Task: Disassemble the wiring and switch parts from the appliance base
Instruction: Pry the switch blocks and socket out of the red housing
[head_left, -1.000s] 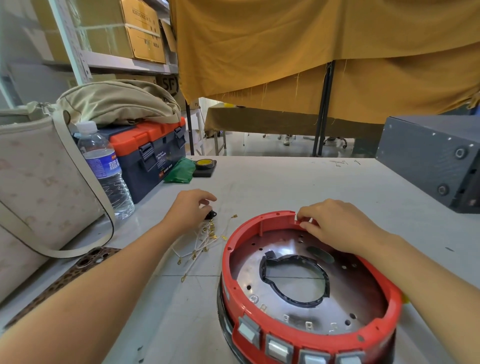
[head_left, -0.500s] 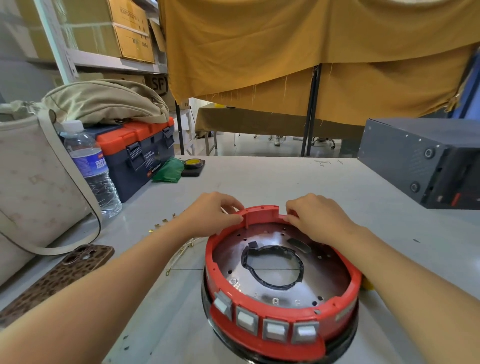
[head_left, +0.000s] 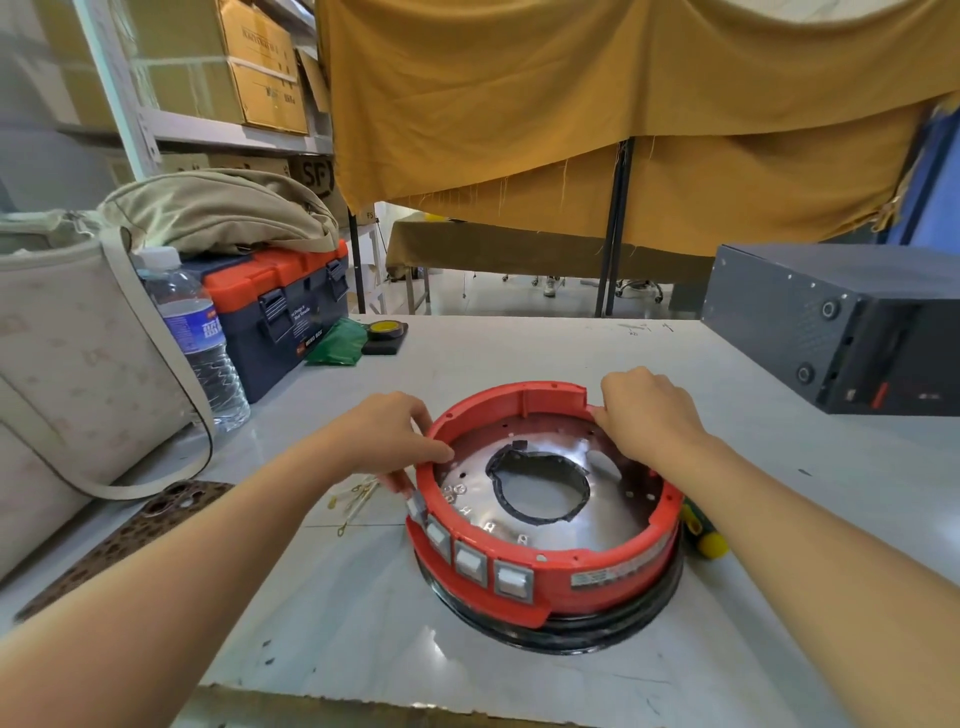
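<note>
Both hands have turned the appliance base since a moment ago, so its row of switches now faces the lower left, and the left hand has dropped from the far rim to the near-left side.

Largest first: the table carries the red base, which sits on a black ring directly between the two hands. Left grip: thumb hooked over the red rim, fingers curled down the outside wall, one fingertip touching the end switch; it is clamped on the base. Right hand grips the far-right rim beside the raised notch, fingers curled on the edge, also clamped. Beyond the right wrist lies a screwdriver, partly hidden by the base. Just outside the left hand lie the loose wires with brass terminals, already off the base.

Four switches appear to remain seated, so the job looks part done. Risks, as I judge them: pushing a switch out while the base rests only on the loose ring could make it skid or tip; forcing a switch without freeing its clips may snap the plastic; the bare metal plate inside may have sharp tabs near the left thumb.
</note>
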